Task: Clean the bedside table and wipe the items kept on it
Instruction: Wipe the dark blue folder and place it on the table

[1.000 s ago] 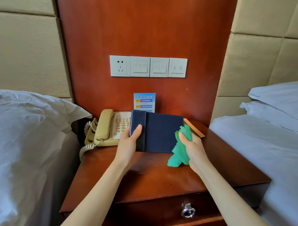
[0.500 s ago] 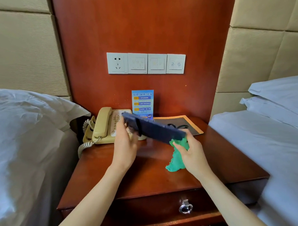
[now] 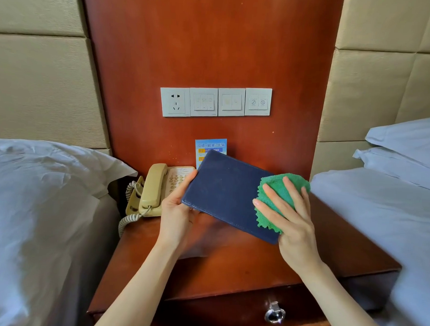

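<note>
Left hand [image 3: 177, 211]: grips the blue folder [image 3: 228, 193] by its corner, raised above the bedside table [image 3: 229, 268].
Right hand [image 3: 288, 220]: fingers flat, pressing green cloth [image 3: 282, 193] onto the cover.
Progress: folder mid-wipe (telephone [image 3: 157, 190] and tabletop probably remain).

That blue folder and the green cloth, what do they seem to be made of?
The blue folder looks like leather or imitation leather over a stiff board: matte, faintly grained, holding flat. The green cloth looks like microfibre: fuzzy looped pile, zigzag-cut edge, bunching softly under the right hand.
</note>
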